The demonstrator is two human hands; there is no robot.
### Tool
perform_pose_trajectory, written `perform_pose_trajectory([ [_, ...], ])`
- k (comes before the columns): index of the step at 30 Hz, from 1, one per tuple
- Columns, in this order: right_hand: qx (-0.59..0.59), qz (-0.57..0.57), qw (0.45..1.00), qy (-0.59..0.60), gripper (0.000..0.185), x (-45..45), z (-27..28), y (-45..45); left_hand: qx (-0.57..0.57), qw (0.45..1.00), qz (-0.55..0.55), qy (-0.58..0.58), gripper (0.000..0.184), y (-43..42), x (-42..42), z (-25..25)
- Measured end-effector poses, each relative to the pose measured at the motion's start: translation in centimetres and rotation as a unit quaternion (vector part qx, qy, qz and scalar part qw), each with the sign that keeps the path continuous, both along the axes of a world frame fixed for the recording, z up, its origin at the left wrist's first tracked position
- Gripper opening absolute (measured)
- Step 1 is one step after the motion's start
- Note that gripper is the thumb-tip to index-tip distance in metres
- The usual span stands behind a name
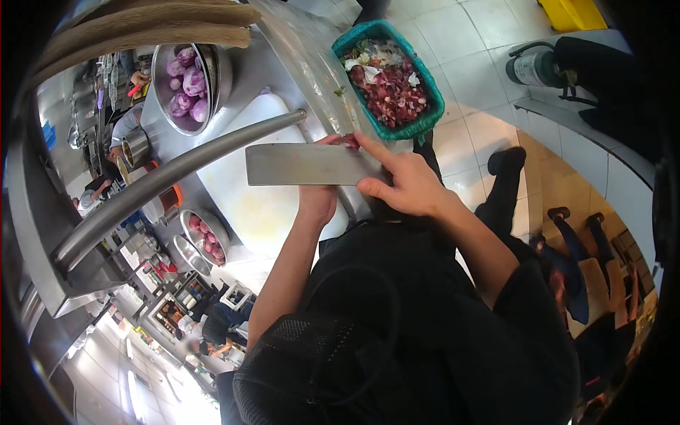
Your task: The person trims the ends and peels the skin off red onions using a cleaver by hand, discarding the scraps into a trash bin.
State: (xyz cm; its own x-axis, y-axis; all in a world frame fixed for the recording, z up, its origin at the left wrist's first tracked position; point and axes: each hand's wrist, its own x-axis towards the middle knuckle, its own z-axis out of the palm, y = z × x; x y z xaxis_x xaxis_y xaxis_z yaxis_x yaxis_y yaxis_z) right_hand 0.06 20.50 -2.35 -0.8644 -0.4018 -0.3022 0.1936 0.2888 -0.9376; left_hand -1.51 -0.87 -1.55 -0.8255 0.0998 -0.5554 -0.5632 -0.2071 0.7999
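Note:
My right hand [407,180] is closed on the right end of a cleaver [304,165], its thumb low on the blade and its index finger reaching past the upper edge. The broad blade lies across in front of my left hand [319,202] and hides most of its fingers. Dark red skin of a red onion [346,141] shows just above the blade, between my two hands; the rest of it is hidden. Below them is a white cutting board [262,202] on the steel counter.
A green-lined bin [433,95] full of onion skins stands beyond the counter edge. Peeled purple onions [193,81] fill a steel bowl [221,78]; another bowl [225,237] holds red onions. A metal bar [191,170] crosses above the board. Other people are around.

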Motion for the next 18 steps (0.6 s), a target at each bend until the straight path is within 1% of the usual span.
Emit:
perform_pose_trajectory([
  [2,-0.01,0.004,1.0,0.007,0.089,0.3,-1.8,-0.5,-0.017,1.0,-0.01,0.015,0.042,-0.1,-0.2,0.2],
  [3,-0.111,-0.036,0.993,-0.007,0.082,0.8,-3.7,-1.3,-0.044,0.999,-0.026,-0.017,0.04,-0.2,-0.5,0.5],
  [4,-0.211,-0.075,0.974,-0.021,0.075,0.8,-4.2,-1.6,-0.07,0.995,-0.042,-0.049,0.039,-0.1,-0.6,0.8],
  [5,-0.21,-0.075,0.975,-0.022,0.075,1.0,-4.4,-1.3,-0.07,0.995,-0.041,-0.05,0.039,0.3,-0.6,0.9],
  [6,-0.291,-0.092,0.945,-0.117,0.068,0.7,-3.8,-0.8,-0.056,0.997,-0.019,-0.057,0.039,0.7,-0.5,1.0],
  [7,-0.368,-0.107,0.9,-0.209,0.062,0.3,-3.6,-0.5,-0.042,0.997,0.003,-0.061,0.04,0.8,-0.7,1.0],
  [8,-0.369,-0.105,0.9,-0.209,0.062,0.2,-3.9,-0.5,-0.044,0.997,0.005,-0.06,0.04,0.7,-0.7,1.0],
  [10,-0.353,-0.185,0.885,-0.241,0.056,-0.4,-4.7,-0.1,-0.001,0.998,0.015,-0.053,0.039,0.5,-0.7,1.0],
  [12,-0.354,-0.179,0.892,-0.217,0.055,-1.2,-4.5,0.8,0.012,0.997,0.024,-0.07,0.037,0.3,-0.6,1.2],
  [14,-0.295,-0.165,0.919,-0.203,0.061,-1.7,-4.1,1.0,0.023,0.995,0.03,-0.088,0.036,0.1,-0.7,1.2],
  [15,-0.295,-0.167,0.919,-0.203,0.061,-1.5,-4.1,0.5,0.03,0.995,0.021,-0.094,0.036,0.1,-0.8,1.2],
  [17,-0.237,-0.19,0.945,-0.12,0.068,-0.6,-4.7,-0.9,0.039,0.994,0.011,-0.097,0.035,0.5,-1.0,1.0],
  [18,-0.237,-0.19,0.945,-0.119,0.068,-0.3,-5.1,-1.5,0.029,0.995,0.022,-0.089,0.034,0.7,-1.0,0.8],
])
